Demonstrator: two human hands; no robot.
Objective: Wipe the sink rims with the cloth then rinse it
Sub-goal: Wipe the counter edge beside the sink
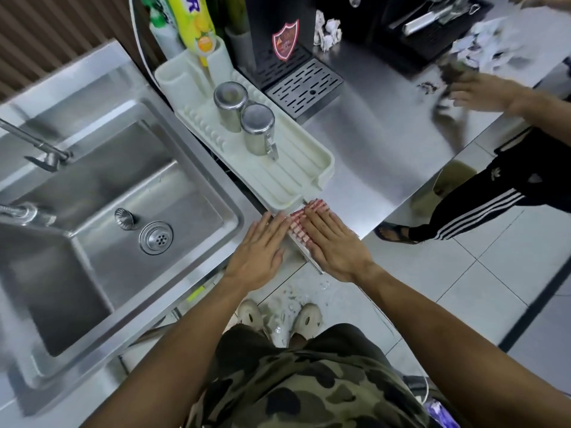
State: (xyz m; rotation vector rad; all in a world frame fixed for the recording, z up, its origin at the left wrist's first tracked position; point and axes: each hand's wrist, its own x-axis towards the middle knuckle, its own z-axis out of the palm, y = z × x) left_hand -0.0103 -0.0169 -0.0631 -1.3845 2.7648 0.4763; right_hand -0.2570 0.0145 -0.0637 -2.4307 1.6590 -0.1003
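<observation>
Head view shows the cloth (298, 225), pink-checked, lying on the counter corner just right of the sink (197, 168), at the near end of the drying rack (321, 163). It sits close to the counter edge, so I reckon a careless sweep could drag it onto the floor. Both the left hand (259, 248) and right hand (332, 239) lie flat on it, fingers straight, pressing, not grasping.

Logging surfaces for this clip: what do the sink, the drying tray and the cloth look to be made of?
Sink: likely brushed stainless steel, grey with soft streaky reflections.
Drying tray: seemingly cream moulded plastic, matte, with ribs.
Cloth: apparently woven fabric, pink-and-white checked, pressed flat under the left hand and right hand.
</observation>
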